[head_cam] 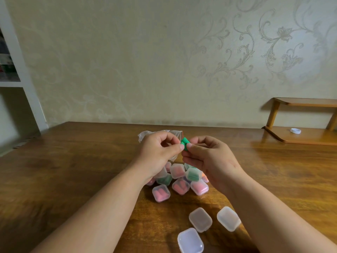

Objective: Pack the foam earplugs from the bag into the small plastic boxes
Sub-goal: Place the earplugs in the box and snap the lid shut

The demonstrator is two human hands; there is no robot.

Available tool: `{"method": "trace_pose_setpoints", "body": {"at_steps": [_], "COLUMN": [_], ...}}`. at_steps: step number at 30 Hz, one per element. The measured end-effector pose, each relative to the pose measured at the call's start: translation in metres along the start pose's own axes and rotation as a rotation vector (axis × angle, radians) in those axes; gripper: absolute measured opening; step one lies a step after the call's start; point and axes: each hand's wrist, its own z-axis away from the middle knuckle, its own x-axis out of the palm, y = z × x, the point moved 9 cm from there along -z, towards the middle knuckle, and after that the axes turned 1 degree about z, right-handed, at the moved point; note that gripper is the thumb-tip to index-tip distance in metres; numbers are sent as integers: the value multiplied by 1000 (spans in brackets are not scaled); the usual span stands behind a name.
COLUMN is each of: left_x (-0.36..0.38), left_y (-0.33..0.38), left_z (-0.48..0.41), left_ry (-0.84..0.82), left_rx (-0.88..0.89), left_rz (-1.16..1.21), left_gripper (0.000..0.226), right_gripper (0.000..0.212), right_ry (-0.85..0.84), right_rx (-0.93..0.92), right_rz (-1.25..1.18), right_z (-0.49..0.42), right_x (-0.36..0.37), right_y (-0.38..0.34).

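Between my left hand point(160, 152) and right hand point(209, 157), brought together, I pinch green earplugs point(185, 142) just before the bag point(158, 133); under my wrists lie filled boxes point(179, 179), nearer me three empty boxes point(200, 219) wait, so seemingly past halfway.

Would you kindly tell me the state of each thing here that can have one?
left hand: pinching the green earplugs
right hand: pinching the green earplugs
green earplugs: held in the air
bag: crumpled, partly behind the left hand
filled boxes: lids shut, piled
empty boxes: lids shut
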Motion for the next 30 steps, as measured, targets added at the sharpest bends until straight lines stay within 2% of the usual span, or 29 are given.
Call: {"method": "trace_pose_setpoints", "body": {"at_steps": [4,7,8,11,15,18,25,28,30], "left_x": [4,28,40,65,76,78,82,77,68], "left_y": [13,24,25,23,22,17,11,11,11], "left_z": [3,15,22,43,59,62,69,59,50], "left_ry": [-115,-373,-489,-784,-971,-1017,-1103,-1002,-890], "left_rx": [95,175,156,93,86,61,42,49,3], "left_rz": [-53,-224,-294,-461,-560,-609,-673,-614,-476], "left_gripper": [20,17,12,19,36,42,32,30,31], "right_gripper": [8,8,9,8,8,9,15,10,2], "right_ry": [134,234,261,311,321,312,282,289,296], "right_rx": [-49,-97,-108,-119,-121,-123,-124,-141,-167], "right_rz": [61,142,164,222,241,252,247,249,276], "right_z": [-3,-7,-7,-7,-6,-6,-4,-5,-6], "right_x": [-16,-28,-31,-38,-40,-39,-35,-35,-36], "right_y": [-5,-8,-8,-11,-13,-13,-14,-15,-17]}}
